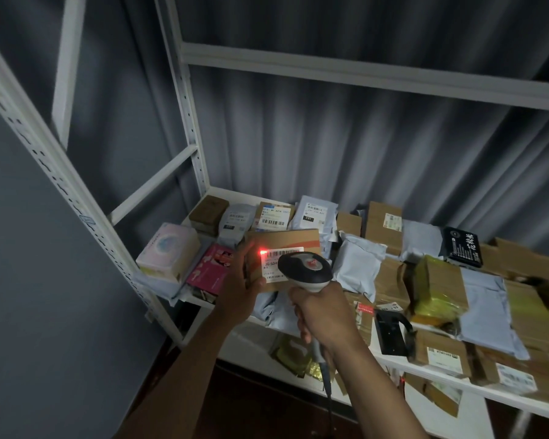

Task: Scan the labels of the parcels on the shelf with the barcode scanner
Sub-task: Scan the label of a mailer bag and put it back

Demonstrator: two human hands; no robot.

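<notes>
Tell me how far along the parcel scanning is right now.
Done: nothing in view shows which parcels are already scanned. In hand: the left hand holds a brown cardboard box up while the right hand aims the grey handheld barcode scanner, with its red light at the white label's edge. Left: presumably many parcels on the white metal shelf.

Brown parcel [286,245] with white label [278,264], red-lit; grey-black scanner [305,269]; pink box [211,269]

A brown cardboard parcel [282,245] is tilted up, its white barcode label [274,264] glowing red at one corner. The grey-and-black scanner [306,270] overlaps it, just above the right hand [325,315].
</notes>
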